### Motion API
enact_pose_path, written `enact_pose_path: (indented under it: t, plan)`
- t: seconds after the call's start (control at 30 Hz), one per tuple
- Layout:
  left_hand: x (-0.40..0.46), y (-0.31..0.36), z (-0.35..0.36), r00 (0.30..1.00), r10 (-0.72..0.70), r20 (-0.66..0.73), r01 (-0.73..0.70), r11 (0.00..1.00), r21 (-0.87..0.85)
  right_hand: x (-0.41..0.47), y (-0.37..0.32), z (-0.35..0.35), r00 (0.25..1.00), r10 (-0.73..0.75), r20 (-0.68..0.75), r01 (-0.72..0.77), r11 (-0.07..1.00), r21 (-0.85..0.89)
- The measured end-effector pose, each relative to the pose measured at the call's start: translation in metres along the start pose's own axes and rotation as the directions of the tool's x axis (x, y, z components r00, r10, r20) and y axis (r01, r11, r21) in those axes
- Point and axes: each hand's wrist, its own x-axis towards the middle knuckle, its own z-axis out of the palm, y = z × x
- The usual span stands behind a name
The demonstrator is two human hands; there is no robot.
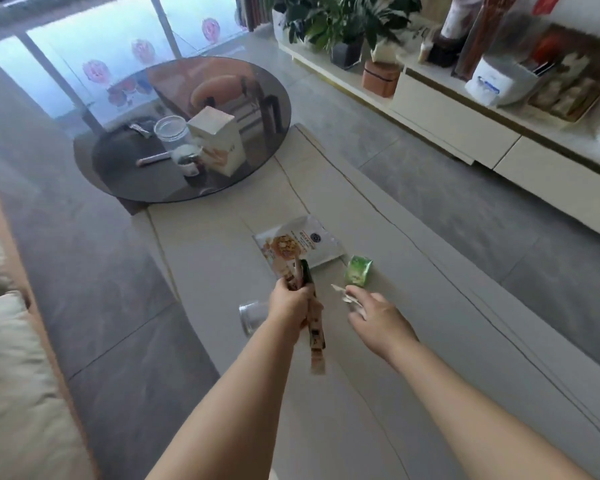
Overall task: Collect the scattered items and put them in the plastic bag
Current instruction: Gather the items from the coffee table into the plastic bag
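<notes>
My left hand [290, 303] is closed around a bundle of long thin stick packets [316, 336], beige and dark green, that hang down from the fist. My right hand [374, 315] reaches over the cream table [413, 358], its fingertips pinching a small white wrapper [343, 295]. Just beyond the fingers stands a small green packet [358, 270]. A flat white snack pouch [300, 244] with a food picture lies on the table behind both hands. No plastic bag shows clearly in view.
A clear glass [252, 315] lies on its side left of my left hand. Further back, a round dark glass table [187, 188] carries a carton [219, 143], a jar and small items. A sofa [18, 375] lies left, a low cabinet [465, 109] with plants right.
</notes>
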Motion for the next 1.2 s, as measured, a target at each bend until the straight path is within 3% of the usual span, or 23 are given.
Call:
enact_pose_path:
  t: [0.27, 0.5, 0.8, 1.2]
  plan:
    - [-0.074, -0.036, -0.122, 0.970, -0.180, -0.166, 0.134, 0.957, -0.257, -0.055, -0.092, 0.065, 0.950, -0.212, 0.229, 0.227, 0.973, -0.044]
    - [-0.132, -0.112, -0.229, 0.892, -0.341, -0.297, 0.161, 0.854, -0.495, -0.123, -0.154, 0.155, 0.818, -0.332, 0.471, 0.426, 0.898, -0.107]
    - [-0.232, -0.234, -0.342, 0.767, -0.512, -0.387, 0.028, 0.629, -0.777, -0.246, -0.206, 0.271, 0.604, -0.395, 0.692, 0.642, 0.756, -0.129]
    - [-0.392, -0.400, -0.461, 0.572, -0.665, -0.481, -0.165, 0.481, -0.861, -0.432, -0.257, 0.399, 0.366, -0.420, 0.830, 0.820, 0.568, -0.075]
